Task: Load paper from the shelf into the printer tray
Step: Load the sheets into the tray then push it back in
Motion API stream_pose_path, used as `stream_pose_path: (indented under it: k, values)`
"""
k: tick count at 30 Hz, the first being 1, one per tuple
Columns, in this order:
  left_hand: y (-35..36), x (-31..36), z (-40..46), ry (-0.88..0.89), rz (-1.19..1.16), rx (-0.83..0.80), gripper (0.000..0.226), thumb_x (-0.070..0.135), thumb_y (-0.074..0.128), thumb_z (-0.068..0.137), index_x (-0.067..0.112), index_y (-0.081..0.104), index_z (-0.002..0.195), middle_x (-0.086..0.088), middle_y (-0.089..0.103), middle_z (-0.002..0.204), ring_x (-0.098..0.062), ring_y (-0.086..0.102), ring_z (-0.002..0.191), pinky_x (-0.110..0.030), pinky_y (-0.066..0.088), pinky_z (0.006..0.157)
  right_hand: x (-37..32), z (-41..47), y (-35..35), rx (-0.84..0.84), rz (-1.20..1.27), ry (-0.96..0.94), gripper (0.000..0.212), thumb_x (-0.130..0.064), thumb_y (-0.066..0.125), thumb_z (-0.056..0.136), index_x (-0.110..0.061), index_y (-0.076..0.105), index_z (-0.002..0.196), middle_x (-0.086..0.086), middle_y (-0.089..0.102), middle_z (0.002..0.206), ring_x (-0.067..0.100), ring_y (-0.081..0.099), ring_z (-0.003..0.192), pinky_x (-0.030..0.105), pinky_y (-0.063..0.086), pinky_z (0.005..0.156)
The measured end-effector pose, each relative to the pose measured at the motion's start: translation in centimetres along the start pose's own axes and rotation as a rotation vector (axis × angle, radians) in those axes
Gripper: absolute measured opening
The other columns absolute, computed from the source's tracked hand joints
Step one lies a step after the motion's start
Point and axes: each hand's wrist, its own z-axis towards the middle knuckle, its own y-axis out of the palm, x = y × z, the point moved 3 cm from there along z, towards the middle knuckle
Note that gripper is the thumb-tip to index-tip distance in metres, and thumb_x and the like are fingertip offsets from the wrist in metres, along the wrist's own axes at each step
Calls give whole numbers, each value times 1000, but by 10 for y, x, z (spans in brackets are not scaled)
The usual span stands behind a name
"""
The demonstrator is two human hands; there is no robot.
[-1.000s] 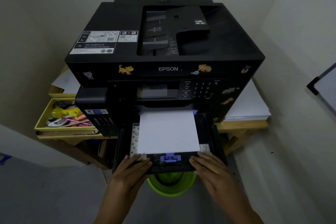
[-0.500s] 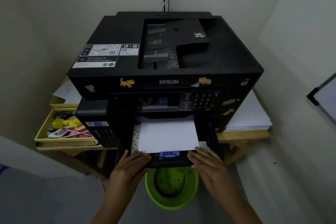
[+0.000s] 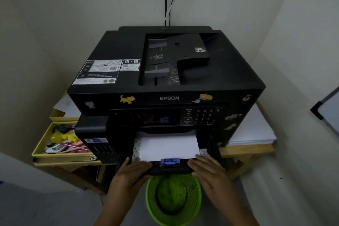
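A black Epson printer (image 3: 165, 82) stands on a wooden shelf. Its black paper tray (image 3: 169, 168) sticks out a short way at the bottom front, with white paper (image 3: 168, 147) lying flat in it and a blue paper guide (image 3: 170, 161) at the front edge. My left hand (image 3: 132, 172) rests on the tray's front left corner, fingers together and flat. My right hand (image 3: 208, 169) lies flat on the front right corner. Both hands press against the tray front; neither wraps around it.
A stack of white paper (image 3: 255, 132) lies on the shelf right of the printer. A yellow tray (image 3: 42, 145) with pens and small items sits to the left. A green mesh wastebasket (image 3: 173, 200) stands on the floor below the tray. Walls close in on both sides.
The tray has slid further into the printer, with less paper showing. Both hands moved forward with it, and the view has tilted down, so more of the wastebasket shows.
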Motion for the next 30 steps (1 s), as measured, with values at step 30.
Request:
stream_pose_path:
  k: [30]
  values:
    - [1,-3,26,-12,156,-234,52,52,46,95,28,64,137,11,69,133,-10,62,125,-40,36,118,11,25,2,-135,-148,19,42,-42,45,108,-30,66,142,-13,65,144,9,54,140,26,25,124]
